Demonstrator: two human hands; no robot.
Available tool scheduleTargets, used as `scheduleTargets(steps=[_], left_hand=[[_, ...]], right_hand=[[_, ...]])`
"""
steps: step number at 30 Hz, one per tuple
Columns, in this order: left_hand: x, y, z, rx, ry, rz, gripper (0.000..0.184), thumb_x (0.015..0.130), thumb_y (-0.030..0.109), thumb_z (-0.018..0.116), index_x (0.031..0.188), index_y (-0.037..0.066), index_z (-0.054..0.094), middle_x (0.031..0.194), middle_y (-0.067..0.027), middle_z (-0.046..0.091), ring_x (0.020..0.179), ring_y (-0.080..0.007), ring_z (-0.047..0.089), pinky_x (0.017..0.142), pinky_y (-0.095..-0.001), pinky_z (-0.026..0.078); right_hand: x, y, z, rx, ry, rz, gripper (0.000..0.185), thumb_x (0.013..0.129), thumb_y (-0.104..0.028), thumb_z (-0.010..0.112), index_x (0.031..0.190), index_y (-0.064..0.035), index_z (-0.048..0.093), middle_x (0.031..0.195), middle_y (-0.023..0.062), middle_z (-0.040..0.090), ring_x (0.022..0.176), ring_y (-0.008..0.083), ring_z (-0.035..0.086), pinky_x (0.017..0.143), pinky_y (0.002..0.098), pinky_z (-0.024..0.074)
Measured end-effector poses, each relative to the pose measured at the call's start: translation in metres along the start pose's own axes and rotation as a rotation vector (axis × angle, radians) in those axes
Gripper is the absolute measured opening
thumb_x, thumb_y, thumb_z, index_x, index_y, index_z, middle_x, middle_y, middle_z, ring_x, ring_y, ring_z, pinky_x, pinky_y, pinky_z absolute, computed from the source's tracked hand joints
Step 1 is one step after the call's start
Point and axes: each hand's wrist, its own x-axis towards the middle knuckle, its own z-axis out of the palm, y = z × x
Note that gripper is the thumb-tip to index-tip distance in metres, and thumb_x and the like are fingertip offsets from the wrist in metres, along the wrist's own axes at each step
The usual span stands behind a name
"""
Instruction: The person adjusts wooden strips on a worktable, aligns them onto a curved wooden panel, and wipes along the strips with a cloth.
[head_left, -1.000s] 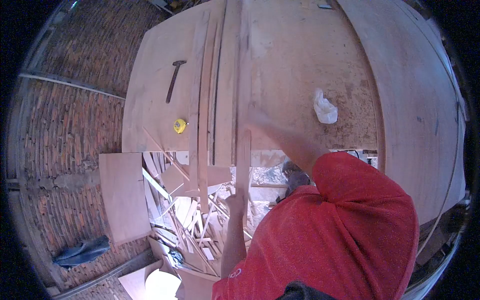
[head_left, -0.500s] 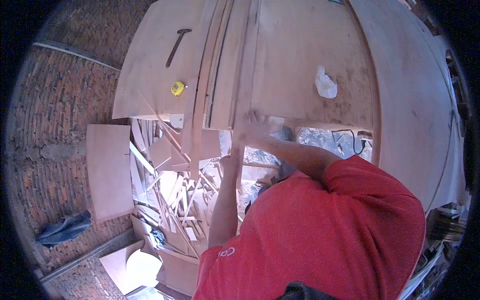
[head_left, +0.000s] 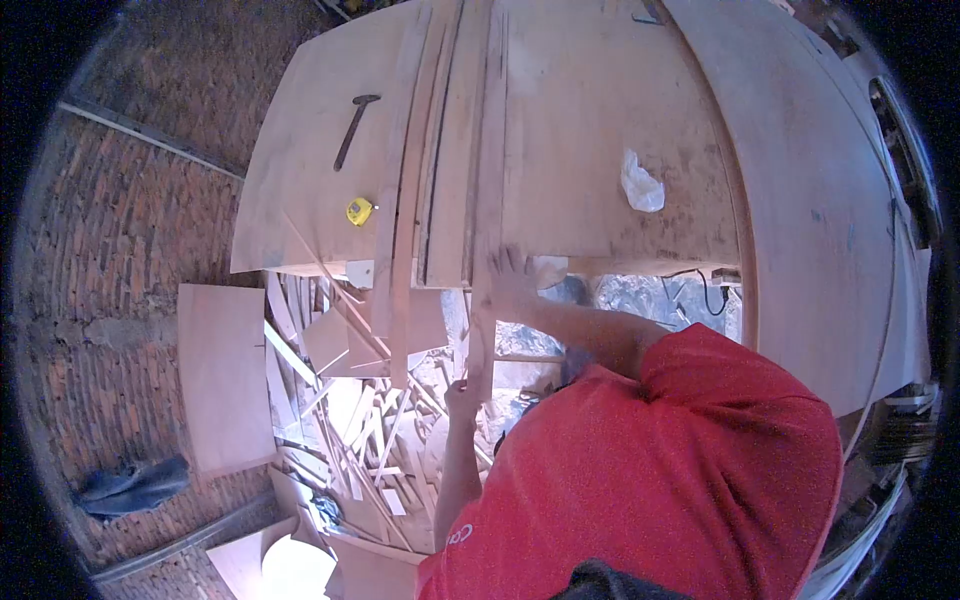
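Observation:
A long wooden strip (head_left: 487, 190) runs across the plywood-topped table (head_left: 590, 120) and sticks out past its near edge. My left hand (head_left: 463, 396) is closed on the near end of this strip. My right hand (head_left: 513, 285) lies at the table's near edge, on or against the strip, with its fingers spread. More long strips (head_left: 405, 200) lie to the left, some jutting over the edge. A yellow tape measure (head_left: 359, 211) and a hammer (head_left: 354, 133) rest on the table's left part.
A crumpled white plastic bag (head_left: 641, 183) lies on the table's right part. Wood offcuts (head_left: 385, 440) are heaped below the near edge. A plywood panel (head_left: 225, 380) leans by the brick wall (head_left: 110, 250), and a dark cloth (head_left: 133, 488) lies at lower left.
My right hand has come back along the strip to the table's near edge, and its fingers are now spread. My left hand stays at the strip's near end. The camera view has shifted.

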Motion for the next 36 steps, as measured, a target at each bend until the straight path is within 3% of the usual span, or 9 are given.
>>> scheduleTargets(steps=[5, 11, 21, 27, 30, 34, 36], left_hand=[[-0.018, 0.025, 0.006, -0.128, 0.014, 0.0, 0.05, 0.094, 0.043, 0.072, 0.087, -0.006, 0.071, 0.068, -0.0063, 0.064, 0.053, -0.0127, 0.058, 0.047, -0.0285, 0.048], [-0.033, 0.067, 0.01, -0.169, 0.088, 0.024, 0.048, 0.093, 0.041, 0.076, 0.083, -0.006, 0.069, 0.066, -0.0054, 0.063, 0.052, -0.0119, 0.056, 0.044, -0.0291, 0.044], [0.025, 0.122, 0.039, -0.261, 0.076, 0.006, 0.039, 0.091, 0.033, 0.077, 0.082, -0.004, 0.07, 0.065, -0.0051, 0.063, 0.051, -0.0125, 0.057, 0.042, -0.0294, 0.046], [0.075, 0.143, 0.059, -0.188, 0.081, 0.027, 0.039, 0.092, 0.032, 0.077, 0.084, -0.006, 0.071, 0.068, -0.0062, 0.065, 0.051, -0.0141, 0.059, 0.04, -0.0294, 0.047], [0.077, 0.169, 0.061, -0.17, -0.005, 0.103, 0.041, 0.092, 0.034, 0.077, 0.084, -0.006, 0.071, 0.067, -0.0068, 0.065, 0.051, -0.0151, 0.059, 0.04, -0.0308, 0.049], [0.098, 0.159, 0.067, -0.226, -0.019, 0.035, 0.046, 0.09, 0.038, 0.078, 0.084, -0.007, 0.071, 0.066, -0.0076, 0.065, 0.051, -0.0155, 0.06, 0.041, -0.0316, 0.051], [0.097, 0.164, 0.074, -0.181, 0.092, 0.025, 0.05, 0.088, 0.042, 0.08, 0.079, -0.007, 0.071, 0.064, -0.008, 0.064, 0.051, -0.0161, 0.06, 0.04, -0.032, 0.048]], right_hand=[[0.0, 0.001, -0.002, -0.005, 0.0, -0.008, 0.108, 0.077, -0.048, 0.075, 0.156, 0.0055, 0.025, 0.163, 0.0308, 0.022, 0.153, 0.0492, 0.014, 0.119, 0.0704, 0.0151], [0.019, 0.013, 0.006, 0.003, 0.003, -0.022, 0.105, 0.079, -0.05, 0.071, 0.156, 0.0067, 0.026, 0.163, 0.0311, 0.021, 0.154, 0.0486, 0.012, 0.12, 0.0696, 0.0136], [0.088, 0.046, -0.046, 0.063, -0.069, -0.009, 0.102, 0.078, -0.046, 0.074, 0.155, 0.0048, 0.031, 0.162, 0.0284, 0.027, 0.153, 0.0456, 0.018, 0.12, 0.068, 0.0188], [0.141, 0.069, -0.047, 0.021, 0.002, 0.029, 0.101, 0.076, -0.044, 0.077, 0.154, 0.0035, 0.033, 0.162, 0.0275, 0.028, 0.154, 0.0439, 0.018, 0.122, 0.0639, 0.0183], [0.149, 0.076, -0.061, 0.038, 0.004, 0.049, 0.102, 0.075, -0.043, 0.078, 0.155, 0.0014, 0.033, 0.162, 0.0273, 0.029, 0.154, 0.0438, 0.017, 0.122, 0.0644, 0.0179], [0.122, 0.078, -0.044, 0.017, -0.002, -0.021, 0.103, 0.076, -0.052, 0.079, 0.157, -0.0063, 0.033, 0.163, 0.0277, 0.026, 0.155, 0.0454, 0.015, 0.121, 0.0667, 0.0154], [0.088, 0.07, -0.036, -0.012, -0.004, -0.062, 0.105, 0.076, -0.056, 0.078, 0.158, -0.0087, 0.033, 0.164, 0.0277, 0.025, 0.155, 0.046, 0.014, 0.12, 0.0685, 0.0139]])
